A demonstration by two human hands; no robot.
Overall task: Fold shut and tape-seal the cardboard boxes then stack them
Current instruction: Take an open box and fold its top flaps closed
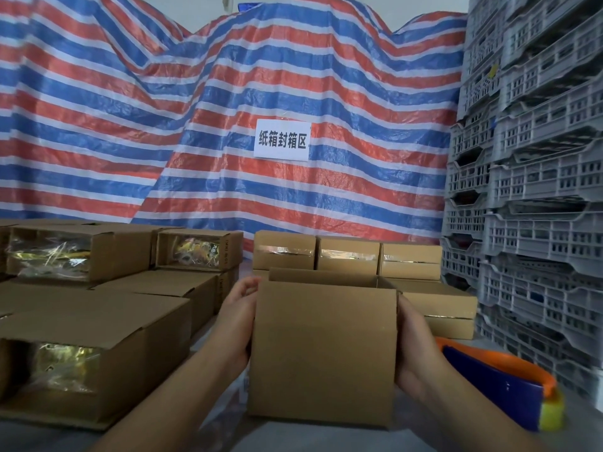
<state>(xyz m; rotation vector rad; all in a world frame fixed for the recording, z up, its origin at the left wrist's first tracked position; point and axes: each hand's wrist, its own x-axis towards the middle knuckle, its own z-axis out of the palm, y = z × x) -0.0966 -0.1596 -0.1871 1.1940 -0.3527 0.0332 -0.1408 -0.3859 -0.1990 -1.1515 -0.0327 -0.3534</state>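
Open-top cardboard box (323, 350) sits centre-front on the grey tabletop (424, 429), upright, top flaps not folded in; it's the landmark here. Left hand (238, 324) presses flat vs. the box's left side, fingers reaching up to the top edge, relaxed, not curled round anything; right hand (412, 350) lies along the box's right side, fingers hidden behind the wall, so can't tell how the grip sits on that side. Both forearms come in from the bottom edge.

Right of the box, just beside the right wrist: tape dispenser (499, 383), blue body w/ orange rim, yellow bit at its near end. Behind the box: row of three sealed boxes (347, 257), clear tape across their fronts; another sealed box (440, 308) behind-right, touching that row. Left of the box: several unsealed boxes (81, 350) lying on their sides, shiny gold packets showing through the open ends. Far behind: striped red/blue/white tarp (195, 125) w/ a white paper sign (282, 140). Right of everything: stacked grey plastic crates (538, 158).
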